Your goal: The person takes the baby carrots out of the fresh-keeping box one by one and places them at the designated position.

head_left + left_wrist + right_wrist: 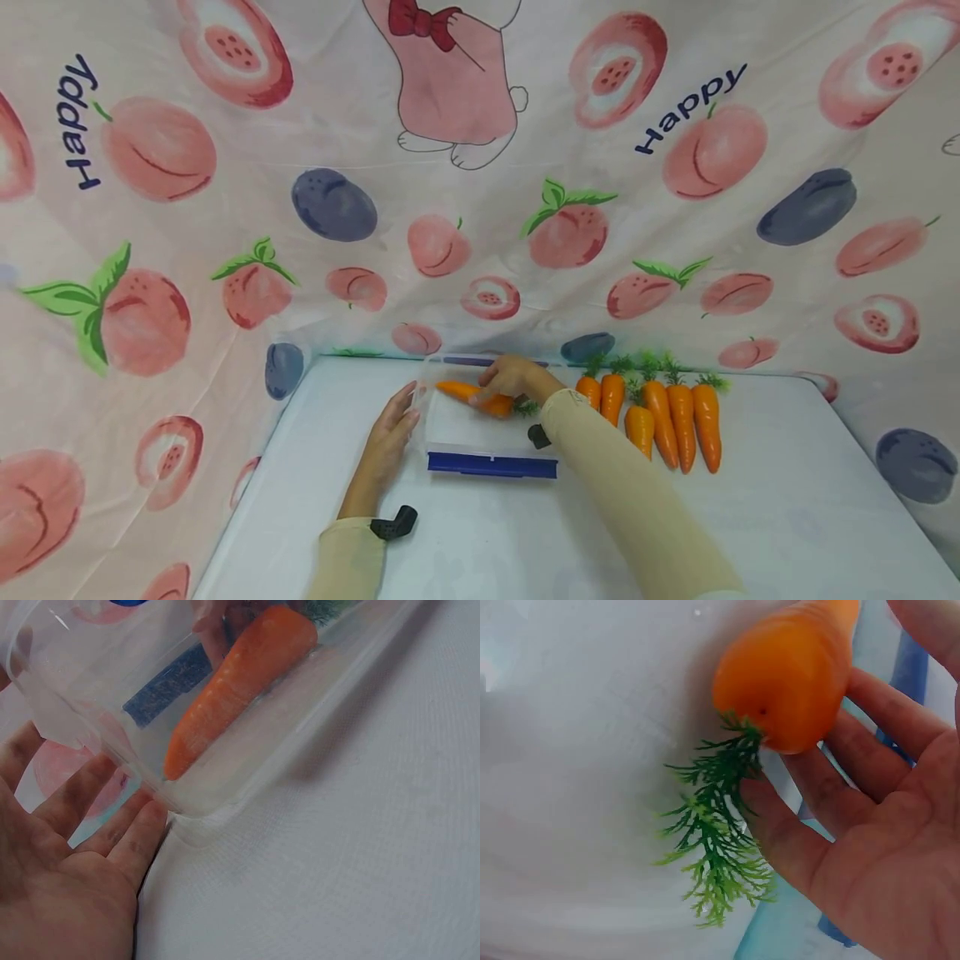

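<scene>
A clear plastic box (465, 437) with blue latch flaps (492, 466) stands toward the back of the table. Inside it lies one orange toy carrot (454, 387), its green frond (716, 832) pointing right. My right hand (517, 379) reaches into the box from the right and holds this carrot, fingers along its far side and thumb across it. On the box's left side, my left hand (392, 429) touches the wall with its fingers fairly straight. In the left wrist view, the carrot (232, 682) shows through the clear wall, beside the fingertips (150, 817).
Right of the box, several more orange carrots (681, 425) with green tops lie side by side on the white table (787, 500). A fruit-printed cloth (465, 200) hangs along the table's back and sides.
</scene>
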Demonstrator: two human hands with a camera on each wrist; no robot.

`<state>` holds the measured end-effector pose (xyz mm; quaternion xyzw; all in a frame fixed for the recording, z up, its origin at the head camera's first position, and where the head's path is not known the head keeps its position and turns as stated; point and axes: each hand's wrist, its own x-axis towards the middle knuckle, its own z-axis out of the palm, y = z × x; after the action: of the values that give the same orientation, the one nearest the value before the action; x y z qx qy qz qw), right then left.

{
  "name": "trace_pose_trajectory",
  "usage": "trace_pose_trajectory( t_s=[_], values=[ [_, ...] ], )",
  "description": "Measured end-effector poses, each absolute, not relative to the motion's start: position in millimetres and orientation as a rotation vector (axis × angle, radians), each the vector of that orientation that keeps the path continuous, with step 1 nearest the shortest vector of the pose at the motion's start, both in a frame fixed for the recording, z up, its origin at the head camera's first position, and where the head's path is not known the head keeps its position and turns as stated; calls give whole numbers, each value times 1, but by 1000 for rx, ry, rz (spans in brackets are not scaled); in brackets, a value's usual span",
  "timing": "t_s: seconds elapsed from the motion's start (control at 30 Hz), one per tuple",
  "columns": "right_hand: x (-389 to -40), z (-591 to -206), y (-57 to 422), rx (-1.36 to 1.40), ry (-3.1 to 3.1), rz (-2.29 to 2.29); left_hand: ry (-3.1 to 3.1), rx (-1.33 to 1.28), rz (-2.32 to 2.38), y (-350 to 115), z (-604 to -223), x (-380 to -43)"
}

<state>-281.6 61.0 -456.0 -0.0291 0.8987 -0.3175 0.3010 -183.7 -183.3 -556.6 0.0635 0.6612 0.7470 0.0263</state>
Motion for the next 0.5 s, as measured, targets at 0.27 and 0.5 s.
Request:
trace_pose_trajectory(
  t_s=[0.27,0.5],
  values=[
    [-282,-460,58,-27,2376,-827,2083,182,2290,-184,-555,-183],
    [-282,-462,58,-33,2354,-818,2083,192,2279,-184,-554,-182]
  ],
)
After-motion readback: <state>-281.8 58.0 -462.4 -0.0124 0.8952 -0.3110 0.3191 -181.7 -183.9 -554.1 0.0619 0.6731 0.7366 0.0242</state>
